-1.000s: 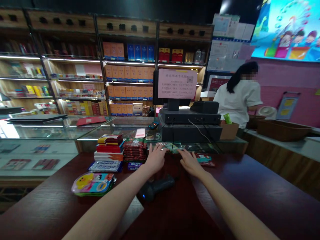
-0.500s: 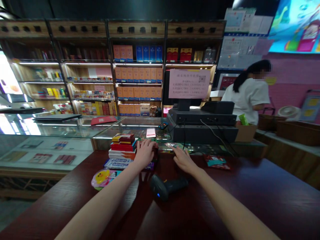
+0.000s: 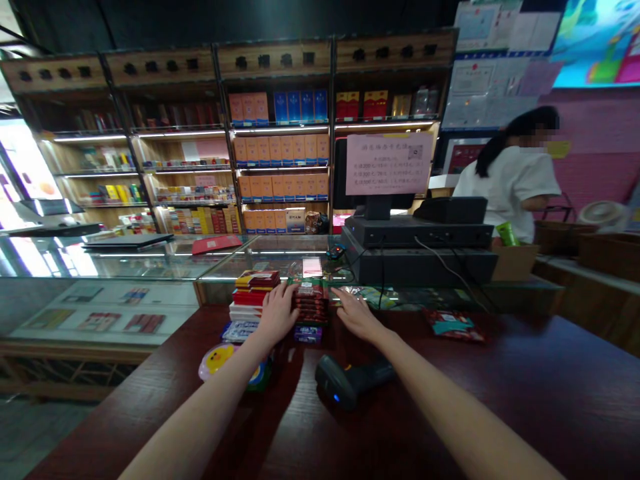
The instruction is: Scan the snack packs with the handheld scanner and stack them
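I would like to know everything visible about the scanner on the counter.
The scanner is dark, smooth and plastic-looking, with a rounded head, a glowing blue light and a small orange mark. It lies on the glossy reddish-brown counter, head to the left, handle to the right. The right forearm seems to hide the handle's end. Neither the left hand nor the right hand holds it.

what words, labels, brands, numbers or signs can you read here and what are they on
"200元", "300元", "500元": pink sign on the monitor; the rest is too blurred to quote.
Stacked packets, orange boxes, wall notices, shelf headers: too small or blurred.
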`<state>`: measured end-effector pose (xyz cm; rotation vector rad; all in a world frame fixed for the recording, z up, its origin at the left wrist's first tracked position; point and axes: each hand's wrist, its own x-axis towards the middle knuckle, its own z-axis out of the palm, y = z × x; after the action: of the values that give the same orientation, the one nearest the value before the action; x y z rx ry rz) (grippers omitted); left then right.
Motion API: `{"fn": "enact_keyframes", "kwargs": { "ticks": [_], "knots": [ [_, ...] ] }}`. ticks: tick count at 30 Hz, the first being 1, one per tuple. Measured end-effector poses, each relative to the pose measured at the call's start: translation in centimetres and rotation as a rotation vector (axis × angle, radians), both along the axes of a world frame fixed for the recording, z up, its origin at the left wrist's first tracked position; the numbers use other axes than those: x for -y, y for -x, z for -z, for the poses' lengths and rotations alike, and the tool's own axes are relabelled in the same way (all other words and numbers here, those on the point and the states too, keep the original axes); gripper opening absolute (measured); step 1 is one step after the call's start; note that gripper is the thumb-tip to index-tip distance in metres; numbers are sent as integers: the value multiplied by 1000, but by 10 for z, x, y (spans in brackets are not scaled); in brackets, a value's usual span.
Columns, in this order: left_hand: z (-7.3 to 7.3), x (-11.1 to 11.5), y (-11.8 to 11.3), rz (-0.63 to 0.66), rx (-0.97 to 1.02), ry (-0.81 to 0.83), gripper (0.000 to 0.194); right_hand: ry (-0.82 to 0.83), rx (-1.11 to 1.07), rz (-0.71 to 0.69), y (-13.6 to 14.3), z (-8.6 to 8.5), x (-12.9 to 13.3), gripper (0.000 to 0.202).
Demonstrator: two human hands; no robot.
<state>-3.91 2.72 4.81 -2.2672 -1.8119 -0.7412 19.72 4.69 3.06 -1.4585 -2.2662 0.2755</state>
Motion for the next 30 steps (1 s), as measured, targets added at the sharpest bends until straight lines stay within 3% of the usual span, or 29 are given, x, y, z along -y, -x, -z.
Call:
{"fn": "enact_keyframes", "kwargs": {
  "ticks": [6,18,30],
  "knots": [
    [-1,-1,5,17,21,37,56,-8,-47,-17,14,3,-13,67],
    [-9,4,-8,-90,93,104,53,-9,-84,-26,21,14,-20,71],
    [-2,10,-21,53,194,3,52,-156,-208,21,4,16,-2,56]
  ]
}}
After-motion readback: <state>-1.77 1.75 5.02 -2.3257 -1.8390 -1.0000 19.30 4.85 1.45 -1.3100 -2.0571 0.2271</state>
